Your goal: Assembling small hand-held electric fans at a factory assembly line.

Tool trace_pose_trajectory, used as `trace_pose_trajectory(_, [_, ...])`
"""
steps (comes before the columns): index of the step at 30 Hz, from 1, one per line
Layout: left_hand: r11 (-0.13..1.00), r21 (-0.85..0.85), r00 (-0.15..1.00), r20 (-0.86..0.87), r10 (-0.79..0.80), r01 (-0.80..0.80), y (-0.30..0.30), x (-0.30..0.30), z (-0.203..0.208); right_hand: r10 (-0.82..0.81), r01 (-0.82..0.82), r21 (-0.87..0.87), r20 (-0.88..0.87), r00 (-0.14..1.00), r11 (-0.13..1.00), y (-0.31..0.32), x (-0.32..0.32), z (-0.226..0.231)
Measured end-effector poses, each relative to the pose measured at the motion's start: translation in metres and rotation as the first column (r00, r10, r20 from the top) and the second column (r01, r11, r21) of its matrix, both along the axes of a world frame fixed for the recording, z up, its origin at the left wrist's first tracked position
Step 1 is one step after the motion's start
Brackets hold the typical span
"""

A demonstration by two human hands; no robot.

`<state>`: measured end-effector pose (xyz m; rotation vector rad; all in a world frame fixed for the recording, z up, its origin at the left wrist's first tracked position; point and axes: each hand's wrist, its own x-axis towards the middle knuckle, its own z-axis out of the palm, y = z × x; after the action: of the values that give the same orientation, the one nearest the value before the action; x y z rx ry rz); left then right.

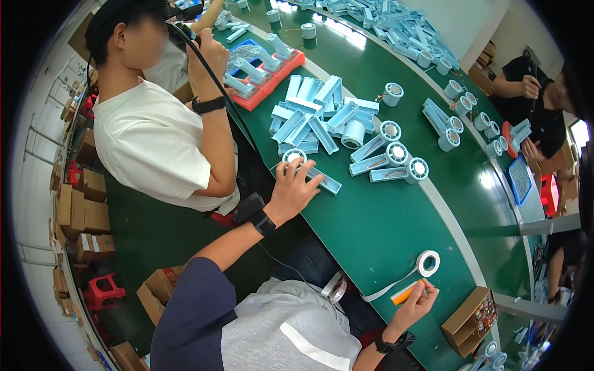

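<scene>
My left hand (293,190) is on a light-blue handheld fan near the table's edge, its fingers over the join of head and handle. The fan's round white-grilled head (294,156) shows past my fingertips, and its open trough-like handle (326,181) points right. My right hand (416,304) pinches an orange oblong piece (403,293) with a pale side, possibly a battery; its far end is hidden by my fingers. Just beyond it lies a roll of white tape (428,263), with a loose strip running to the table edge.
Beyond my left hand lie a pile of light-blue handle shells (303,117) and several fans (396,153). A red rack (268,81) holds fans upright beside a co-worker (154,130). A cardboard box (455,324) of small parts stands right. Another person (526,86) works across the table.
</scene>
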<state>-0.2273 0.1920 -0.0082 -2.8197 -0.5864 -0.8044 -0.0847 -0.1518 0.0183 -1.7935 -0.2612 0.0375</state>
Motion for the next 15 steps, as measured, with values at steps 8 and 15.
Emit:
trace_pose_trajectory(8, [0.990,0.125,0.986,-0.150,0.076,-0.057,0.021,0.007,0.001,0.060,-0.069,-0.050,-0.165,0.984,0.996,-0.015,-0.015,-0.015])
trace_pose_trajectory(15, [0.934,-0.299,0.961,-0.130,-0.242,0.195,-0.046,0.041,0.008,0.108,-0.110,0.049,0.040,0.993,0.993,0.013,0.000,-0.026])
